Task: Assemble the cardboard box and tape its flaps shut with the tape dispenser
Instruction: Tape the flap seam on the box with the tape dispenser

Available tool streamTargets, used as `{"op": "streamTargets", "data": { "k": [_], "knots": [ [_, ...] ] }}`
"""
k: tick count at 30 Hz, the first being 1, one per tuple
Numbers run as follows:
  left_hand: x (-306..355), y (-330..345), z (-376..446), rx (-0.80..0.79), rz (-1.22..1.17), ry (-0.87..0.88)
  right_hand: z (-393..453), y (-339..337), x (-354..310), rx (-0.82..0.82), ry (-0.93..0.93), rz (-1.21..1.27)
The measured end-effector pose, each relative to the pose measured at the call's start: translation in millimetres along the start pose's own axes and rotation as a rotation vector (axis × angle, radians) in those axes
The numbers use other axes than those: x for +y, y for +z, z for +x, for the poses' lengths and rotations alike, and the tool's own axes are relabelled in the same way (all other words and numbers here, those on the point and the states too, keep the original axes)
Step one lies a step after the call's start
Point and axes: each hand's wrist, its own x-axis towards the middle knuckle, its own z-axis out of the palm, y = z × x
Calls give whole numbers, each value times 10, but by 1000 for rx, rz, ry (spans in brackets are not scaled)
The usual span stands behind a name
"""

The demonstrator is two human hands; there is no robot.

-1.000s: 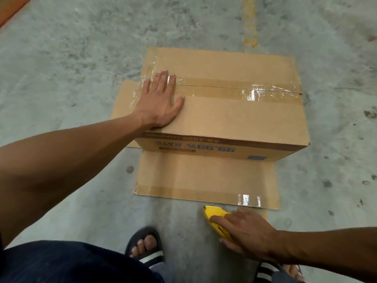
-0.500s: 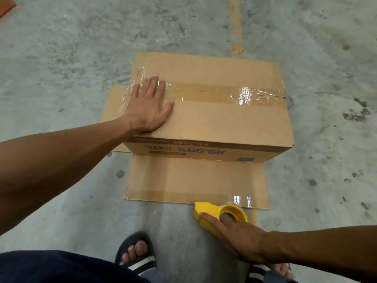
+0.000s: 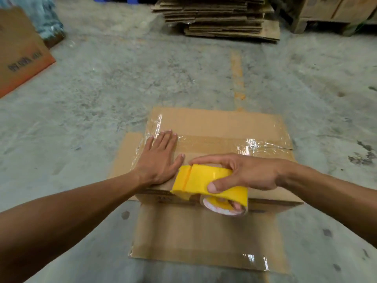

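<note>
Pressing flat with straight fingers, the left hand steadies the cardboard box near its left end, beside the glossy tape seam. The right hand grips the yellow tape dispenser, held over the box's near edge. An empty box like this probably weighs little and slides easily on the concrete floor, so holding it down from above suits; its panels flex. The rigid dispenser is best held by its body.

Yellow tape dispenser (brown cardboard box)
</note>
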Motion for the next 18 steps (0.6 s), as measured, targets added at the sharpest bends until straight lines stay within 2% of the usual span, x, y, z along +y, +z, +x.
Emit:
{"op": "streamTargets", "data": {
  "k": [3,7,11,14,18],
  "knots": [
    [78,12,-79,-9,8,37,88,-401,-347,173,-75,-95],
    [231,12,-152,33,-66,6,318,-812,-518,246,-66,-150],
    [242,-21,-136,22,-140,-19,531,-887,-364,301,-69,-110],
    [199,-95,-59,26,-316,-51,585,-856,-145,369,-113,-69],
    [166,-247,99,151,-525,-190,524,-1021,72,361,-150,91]
  ]
}}
